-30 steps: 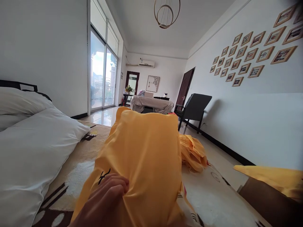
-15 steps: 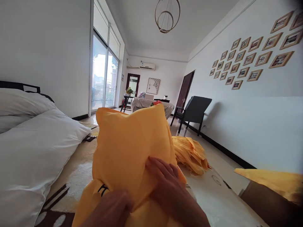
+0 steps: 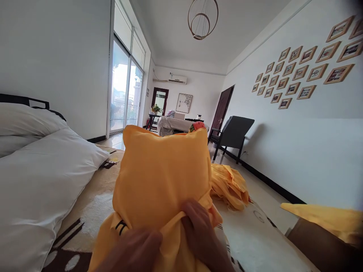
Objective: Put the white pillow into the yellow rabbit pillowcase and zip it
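A plump orange-yellow cushion [image 3: 164, 166] stands upright in front of me, its lower part in loose fabric of the same colour with black marks at the left. My left hand [image 3: 138, 245] is closed on the cover at the lower middle; its fingertips are hidden. Just to the right, my right hand [image 3: 198, 223] pinches a raised fold of the cover with curled fingers. A red, green-edged piece [image 3: 197, 126] shows behind the cushion's top right corner.
White pillows or bedding [image 3: 56, 173] lie at the left on a patterned blanket [image 3: 93, 211]. Crumpled yellow cloth [image 3: 229, 185] rests to the right. More yellow cloth [image 3: 326, 217] covers a brown box-like object [image 3: 312, 241] at the far right. A dark chair [image 3: 235, 132] stands by the wall.
My right hand's fingers, earlier stretched along the cushion, are now curled on a fold of the cover, slightly lower. The cushion's top has shifted right. My left hand stays closed on the fabric.
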Tool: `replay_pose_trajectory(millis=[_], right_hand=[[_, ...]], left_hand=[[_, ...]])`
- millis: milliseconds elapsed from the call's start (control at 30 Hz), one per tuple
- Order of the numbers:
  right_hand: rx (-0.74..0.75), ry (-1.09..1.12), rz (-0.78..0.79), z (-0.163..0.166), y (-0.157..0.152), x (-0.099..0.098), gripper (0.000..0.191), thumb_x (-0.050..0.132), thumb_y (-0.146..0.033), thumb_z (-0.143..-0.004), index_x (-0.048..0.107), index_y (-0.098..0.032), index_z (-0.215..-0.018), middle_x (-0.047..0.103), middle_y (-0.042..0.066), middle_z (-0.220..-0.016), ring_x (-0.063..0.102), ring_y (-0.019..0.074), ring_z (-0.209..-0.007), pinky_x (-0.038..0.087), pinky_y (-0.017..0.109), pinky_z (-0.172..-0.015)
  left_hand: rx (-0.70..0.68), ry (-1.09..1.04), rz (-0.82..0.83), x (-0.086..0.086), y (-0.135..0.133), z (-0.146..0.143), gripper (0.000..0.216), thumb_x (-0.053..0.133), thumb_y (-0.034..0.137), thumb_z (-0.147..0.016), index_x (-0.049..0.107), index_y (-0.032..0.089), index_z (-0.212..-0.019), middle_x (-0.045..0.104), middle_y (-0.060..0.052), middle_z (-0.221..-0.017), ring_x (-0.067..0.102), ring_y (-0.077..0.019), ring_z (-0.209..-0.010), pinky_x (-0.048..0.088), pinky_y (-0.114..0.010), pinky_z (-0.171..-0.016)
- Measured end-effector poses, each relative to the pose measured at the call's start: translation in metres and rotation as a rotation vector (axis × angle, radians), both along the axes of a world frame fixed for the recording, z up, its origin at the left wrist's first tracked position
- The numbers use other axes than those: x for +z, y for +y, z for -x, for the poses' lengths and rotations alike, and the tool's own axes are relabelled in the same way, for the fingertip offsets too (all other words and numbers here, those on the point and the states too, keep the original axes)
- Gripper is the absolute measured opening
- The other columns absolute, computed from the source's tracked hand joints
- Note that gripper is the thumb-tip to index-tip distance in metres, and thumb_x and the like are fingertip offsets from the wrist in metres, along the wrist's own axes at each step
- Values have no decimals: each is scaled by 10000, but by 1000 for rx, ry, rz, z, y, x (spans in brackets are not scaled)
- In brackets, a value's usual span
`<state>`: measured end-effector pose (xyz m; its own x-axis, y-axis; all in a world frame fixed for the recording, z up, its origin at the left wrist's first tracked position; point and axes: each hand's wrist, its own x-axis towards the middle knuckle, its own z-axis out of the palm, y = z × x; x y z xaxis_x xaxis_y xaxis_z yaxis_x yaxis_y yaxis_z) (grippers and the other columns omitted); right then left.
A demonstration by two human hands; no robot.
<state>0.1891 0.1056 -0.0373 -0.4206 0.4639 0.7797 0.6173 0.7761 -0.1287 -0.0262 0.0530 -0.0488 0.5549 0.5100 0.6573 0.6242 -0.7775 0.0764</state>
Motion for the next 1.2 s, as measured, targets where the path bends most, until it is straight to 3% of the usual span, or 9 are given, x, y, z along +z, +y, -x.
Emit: replay_pose_trajectory(millis=[200,467,567,733,800,867,1033,1133,1200], right_hand=[[-87,-412,517,6,20,-18,206,445,-196,-904,631,-203,-816,690,29,-840,606,167,-826,405,264,-741],[-16,-575,585,12,27,-25,255,472,-218,-827,714,-152,-783,737,81,-835,646,190,-786,408,270,-729],[-31,-576,585,11,22,-27,290,471,-259,-828,739,-152,-854,743,99,-869,657,217,-816,426,282,-727],[-51,-602,556,13,8,-27,297,504,-296,-809,757,-150,-865,744,126,-857,665,240,-751,434,305,-669],[-50,-598,539,13,5,-28,304,501,-305,-813,759,-153,-862,742,128,-848,663,244,-751,430,305,-657],[-51,-587,534,11,6,-30,305,495,-304,-817,757,-155,-867,742,125,-848,659,241,-760,427,299,-654],[93,-487,658,-7,36,-34,201,513,-180,-770,711,-149,-781,726,66,-819,605,175,-737,410,254,-674],[254,-218,891,-24,55,-33,178,481,-142,-766,608,-164,-644,605,-16,-654,515,120,-649,371,214,-608],[345,-37,1019,-31,60,-31,180,477,-174,-774,531,-174,-603,481,-45,-583,431,97,-584,321,203,-547]], left_hand=[[246,409,719,-3,20,-18,120,442,129,-814,529,207,-843,693,-49,-859,637,-209,-713,364,-278,-546],[72,214,846,19,6,-6,105,468,227,-835,545,207,-767,627,1,-773,552,-145,-701,418,-231,-612],[66,85,676,46,19,-8,194,409,290,-905,562,203,-825,623,-12,-851,565,-143,-759,464,-239,-688],[117,42,-152,124,85,-43,290,313,245,-952,570,155,-1051,603,-122,-1167,536,-239,-1117,403,-396,-989],[168,130,-222,151,114,-57,316,334,291,-953,553,143,-1127,561,-145,-1279,434,-265,-1285,318,-431,-1082],[225,253,-83,166,134,-65,369,303,382,-963,590,163,-1035,619,-137,-1187,513,-273,-1204,329,-448,-1060],[320,342,188,155,147,-47,576,195,590,-930,565,197,-732,674,-100,-811,632,-279,-792,441,-435,-786],[361,317,274,136,135,-18,595,131,598,-932,578,218,-831,681,-82,-861,633,-265,-869,442,-393,-788],[369,277,340,125,124,-1,577,145,607,-928,580,235,-1001,676,-88,-1030,606,-266,-1022,434,-385,-851]])
